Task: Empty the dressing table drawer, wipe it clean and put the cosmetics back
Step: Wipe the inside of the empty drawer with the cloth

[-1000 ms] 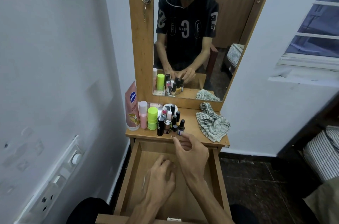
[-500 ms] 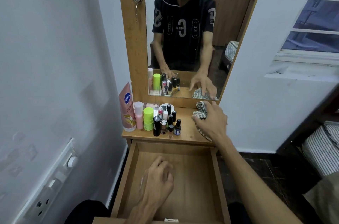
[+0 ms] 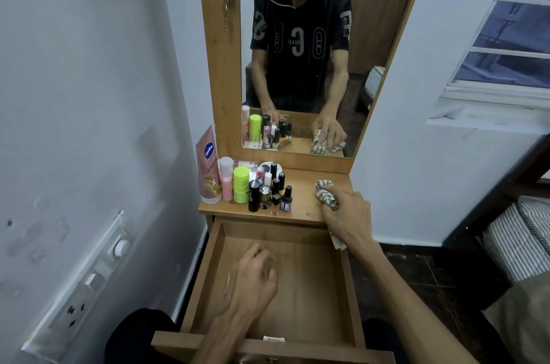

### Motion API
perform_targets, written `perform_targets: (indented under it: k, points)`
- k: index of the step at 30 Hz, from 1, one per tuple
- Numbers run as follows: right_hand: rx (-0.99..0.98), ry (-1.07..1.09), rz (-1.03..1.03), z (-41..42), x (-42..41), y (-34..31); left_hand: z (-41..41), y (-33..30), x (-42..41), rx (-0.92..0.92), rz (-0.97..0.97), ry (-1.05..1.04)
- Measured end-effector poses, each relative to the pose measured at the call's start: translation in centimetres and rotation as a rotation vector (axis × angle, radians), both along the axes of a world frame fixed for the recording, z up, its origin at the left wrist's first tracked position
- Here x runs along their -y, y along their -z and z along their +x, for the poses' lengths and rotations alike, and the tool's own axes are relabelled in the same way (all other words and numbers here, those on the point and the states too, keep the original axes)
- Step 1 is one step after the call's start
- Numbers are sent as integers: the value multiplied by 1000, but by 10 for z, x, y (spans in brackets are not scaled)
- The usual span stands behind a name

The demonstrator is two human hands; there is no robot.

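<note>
The wooden drawer [image 3: 346, 286] is pulled out and holds no cosmetics. My left hand [image 3: 253, 283] rests inside it on the bottom, fingers curled, holding nothing. Several cosmetics [image 3: 262, 189] stand bunched on the left of the dressing table top [image 3: 303, 205]: a pink tube, a lime green stick, dark nail polish bottles. On the right of the top, my right hand [image 3: 348, 216] grips the bunched striped cloth [image 3: 326, 192], part of which hangs over the drawer's right corner.
A mirror [image 3: 300, 65] rises behind the table top and reflects me. A white wall with a switch panel [image 3: 89, 283] is close on the left. A striped cushion [image 3: 523, 238] and dark floor lie to the right.
My right hand moved from above the drawer front to the right side of the top and closed on the striped cloth, bunching it. My left hand stayed in the drawer.
</note>
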State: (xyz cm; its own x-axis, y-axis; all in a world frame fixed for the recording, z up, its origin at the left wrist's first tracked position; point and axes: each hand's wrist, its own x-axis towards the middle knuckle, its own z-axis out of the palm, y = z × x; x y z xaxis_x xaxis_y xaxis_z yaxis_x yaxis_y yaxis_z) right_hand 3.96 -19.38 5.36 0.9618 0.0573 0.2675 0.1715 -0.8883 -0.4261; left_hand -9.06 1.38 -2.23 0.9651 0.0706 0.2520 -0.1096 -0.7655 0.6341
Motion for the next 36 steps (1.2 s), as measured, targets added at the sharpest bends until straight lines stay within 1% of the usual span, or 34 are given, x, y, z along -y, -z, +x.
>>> perform_targets:
  k: [4, 7, 9, 10, 12, 13, 14, 15, 17, 19, 23, 25, 28, 32, 36]
  points:
    - [-87, -52, 54, -35, 1, -9, -1, -3, -1, -2, -22, -24]
    - [-201, -87, 197, -62, 5, -18, 0, -8, -8, 33, -13, -63]
    - [-211, -41, 285, -79, 9, -21, -1, -16, -18, 85, 34, -139]
    - [-165, -2, 275, -86, 10, -19, -1, -20, -24, 117, 48, -199]
    - [-81, 56, 183, -95, 7, -10, 1, -27, -40, 183, 61, -338]
    - [-58, 58, 142, -97, 3, -3, 4, -29, -48, 179, 72, -402]
    - [-48, 42, 108, -99, -2, 3, 7, -31, -55, 119, 86, -447]
    - [-51, 26, 65, -100, -8, 10, 11, -30, -62, 22, 96, -473]
    - [-62, 1, -52, -98, -21, 25, 15, -26, -71, -193, 95, -470]
    - [-79, -12, -165, -93, -32, 41, 11, -20, -77, -303, 97, -408]
    - [-230, 44, -394, -80, -39, 59, 4, -13, -85, -284, 89, -331]
    - [-285, 74, -472, -76, -40, 64, 5, -13, -86, -290, 109, -318]
    - [-325, 92, -481, -69, -42, 72, 5, -15, -85, -288, 136, -322]
    - [-372, 114, -377, -63, -51, 76, 3, -18, -84, -272, 118, -332]
    - [-466, 12, -231, -62, -62, 70, 4, -13, -84, -262, 109, -354]
